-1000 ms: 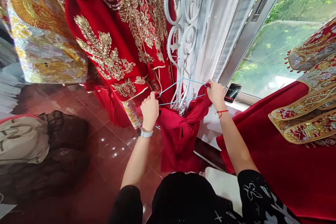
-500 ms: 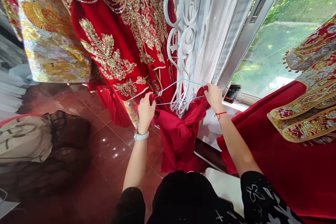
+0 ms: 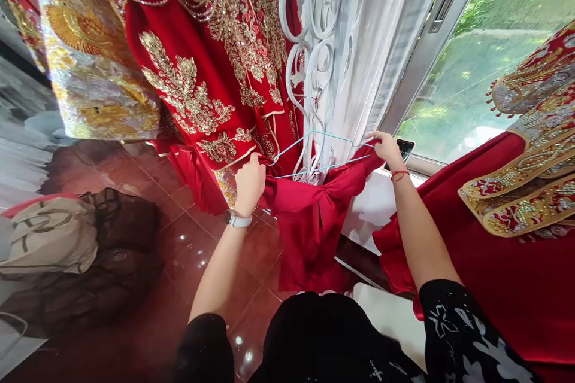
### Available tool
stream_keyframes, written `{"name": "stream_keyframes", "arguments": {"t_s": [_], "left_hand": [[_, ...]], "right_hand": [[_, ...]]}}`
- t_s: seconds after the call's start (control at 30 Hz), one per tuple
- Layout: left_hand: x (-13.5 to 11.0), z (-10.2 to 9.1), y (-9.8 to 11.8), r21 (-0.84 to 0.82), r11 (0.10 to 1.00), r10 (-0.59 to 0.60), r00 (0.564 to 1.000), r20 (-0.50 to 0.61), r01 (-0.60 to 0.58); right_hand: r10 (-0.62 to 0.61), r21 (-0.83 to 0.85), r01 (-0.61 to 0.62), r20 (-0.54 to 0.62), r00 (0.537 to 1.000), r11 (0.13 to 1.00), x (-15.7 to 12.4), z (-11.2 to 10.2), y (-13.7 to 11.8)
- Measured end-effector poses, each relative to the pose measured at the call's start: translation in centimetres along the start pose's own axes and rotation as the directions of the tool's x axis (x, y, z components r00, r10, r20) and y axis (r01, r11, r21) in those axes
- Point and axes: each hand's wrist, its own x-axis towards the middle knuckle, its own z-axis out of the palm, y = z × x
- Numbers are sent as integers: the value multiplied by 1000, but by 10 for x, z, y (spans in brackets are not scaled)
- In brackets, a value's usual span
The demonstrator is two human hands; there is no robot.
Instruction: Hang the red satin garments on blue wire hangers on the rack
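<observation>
A plain red garment (image 3: pixel 314 221) hangs from a thin light-blue wire hanger (image 3: pixel 314 152) that is hooked on a white scrollwork metal stand (image 3: pixel 309 42). My left hand (image 3: pixel 249 182), with a white watch on its wrist, is closed on the garment's left top edge at the hanger's left end. My right hand (image 3: pixel 386 148), with a red string on its wrist, pinches the garment's right top edge at the hanger's right end. The cloth is stretched between both hands.
A red gown with gold embroidery (image 3: pixel 202 60) hangs at the left of the stand, a gold and silver one (image 3: pixel 85 72) beyond it. A phone (image 3: pixel 404 146) lies on the window sill. More red embroidered cloth (image 3: pixel 516 203) fills the right. A bag (image 3: pixel 49 239) lies on the red tiled floor.
My right hand has moved to the right along the hanger, pulling the red cloth wider. My left hand has stayed at the left end. The view has shifted a little.
</observation>
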Motion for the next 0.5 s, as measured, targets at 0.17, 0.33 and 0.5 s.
{"name": "stream_keyframes", "arguments": {"t_s": [0.17, 0.33, 0.5], "left_hand": [[-3, 33, -21, -454, 887, -133, 989, -71, 86], [-32, 67, -36, -644, 761, -210, 969, -130, 79], [-62, 80, -42, -587, 808, -176, 972, -157, 52]], "right_hand": [[115, 116, -109, -53, 992, 987, -48, 24, 41], [227, 172, -205, -122, 966, 964, -98, 56, 59], [175, 7, -175, -145, 974, 984, -134, 74, 69]]}}
